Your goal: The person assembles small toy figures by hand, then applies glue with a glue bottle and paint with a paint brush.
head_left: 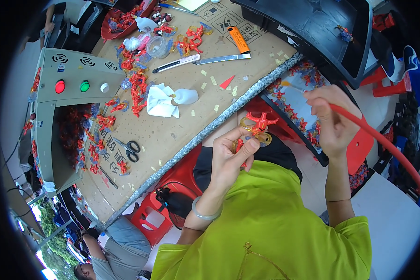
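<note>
My left hand (pixel 237 151) is closed around a small red toy figure (pixel 261 122) with clear yellow-orange parts curling about it. Level with it to the right, my right hand (pixel 333 116) pinches a slim tool (pixel 294 86) with a yellowish tip and a metal-looking neck. From behind this hand a long red tube-like piece (pixel 382 140) bends away to the lower right; whether it is a handle or a hose I cannot tell. The tool's tip is apart from the figure. Below the right hand lies a black-rimmed tray (pixel 291 125) of similar red and blue figures.
A worktable (pixel 172 135) holds heaps of figures, a white squeeze bottle (pixel 185 96) by a tissue, a cutter knife (pixel 175 63), an orange lighter (pixel 238 39) and scissors (pixel 128 148). A grey machine (pixel 79 74) with buttons stands left. Another person (pixel 121 252) sits lower left; black bin (pixel 312 28) upper right.
</note>
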Demonstrator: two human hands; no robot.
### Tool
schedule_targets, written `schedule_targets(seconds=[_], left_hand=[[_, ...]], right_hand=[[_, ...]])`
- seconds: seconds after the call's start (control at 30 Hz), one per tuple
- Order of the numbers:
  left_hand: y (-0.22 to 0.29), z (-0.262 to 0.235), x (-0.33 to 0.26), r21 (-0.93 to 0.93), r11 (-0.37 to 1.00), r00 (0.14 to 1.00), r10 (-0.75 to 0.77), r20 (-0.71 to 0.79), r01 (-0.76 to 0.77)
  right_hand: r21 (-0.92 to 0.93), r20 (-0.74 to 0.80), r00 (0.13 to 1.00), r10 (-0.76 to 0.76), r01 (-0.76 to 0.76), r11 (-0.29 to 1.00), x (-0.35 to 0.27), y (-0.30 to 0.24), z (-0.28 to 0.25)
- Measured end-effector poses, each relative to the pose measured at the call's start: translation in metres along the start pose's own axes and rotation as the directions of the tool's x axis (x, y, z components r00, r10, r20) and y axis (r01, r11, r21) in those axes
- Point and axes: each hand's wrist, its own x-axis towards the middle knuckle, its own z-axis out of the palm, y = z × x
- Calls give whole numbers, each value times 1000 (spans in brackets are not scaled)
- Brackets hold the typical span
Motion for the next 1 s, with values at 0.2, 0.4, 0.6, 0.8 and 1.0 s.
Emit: schedule_targets(seconds=[0.2, 0.4, 0.6, 0.8, 1.0], left_hand=[[0, -3, -1, -61, 997, 998, -39, 51, 42], [-1, -3, 0, -114, 992, 997, -56, 56, 63], [-7, -8, -1, -230, 969, 990, -63, 123, 90], [-5, -7, -1, -229, 970, 989, -51, 142, 83], [-3, -6, 3, -286, 952, 959, -28, 281, 112]], right_hand=[[248, 170, 982, 79, -120, 961, -7, -2, 18], [453, 297, 904, 307, -416, 788, -27, 2, 31], [564, 297, 882, 366, -471, 678, -27, 5, 33], [557, 279, 892, 357, -453, 697, -26, 3, 32], [613, 225, 923, 312, -383, 691, -28, 8, 37]])
